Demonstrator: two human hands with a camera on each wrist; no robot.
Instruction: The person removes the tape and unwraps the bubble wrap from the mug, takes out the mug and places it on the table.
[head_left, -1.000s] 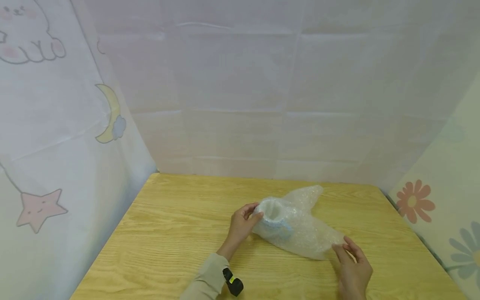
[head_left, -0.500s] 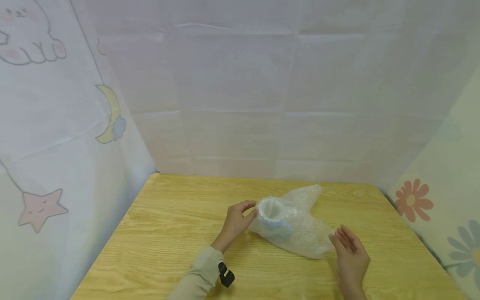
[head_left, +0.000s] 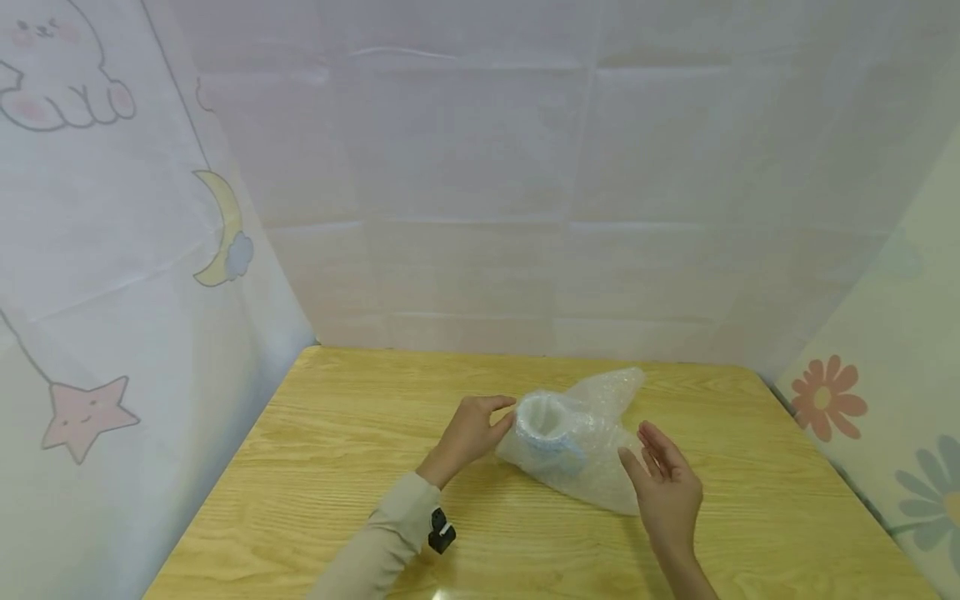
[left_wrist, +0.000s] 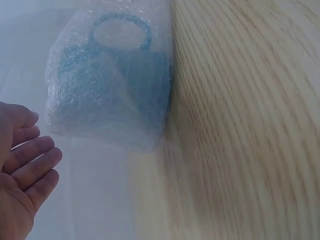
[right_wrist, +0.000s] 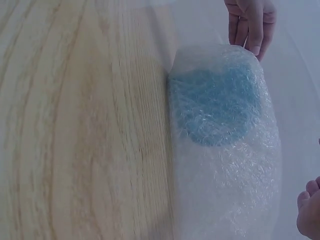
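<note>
A blue cup with a ring handle and pale inside (head_left: 543, 419) stands on the table, wrapped in clear bubble wrap (head_left: 603, 479). Its blue side (left_wrist: 117, 80) shows through the wrap in the left wrist view, as does the blue (right_wrist: 215, 107) in the right wrist view. At the cup's left rim is my left hand (head_left: 471, 429), fingers loosely extended; whether its fingertips touch the wrap I cannot tell. My right hand (head_left: 667, 487) hovers with parted fingers at the wrap's right end, covering part of it. Nothing shows between its fingers.
The wooden table (head_left: 337, 467) has a back edge against a pale wall sheet (head_left: 465, 167). Printed sheets flank both sides, with a star (head_left: 90, 417) on the left and a red flower (head_left: 828, 398) on the right. A loose wrap end (head_left: 618, 385) points backward.
My right hand has let go of the wrap's right corner and moved left, toward the cup. The left hand has loosened and drawn slightly left. The wrapped cup stays almost in place.
</note>
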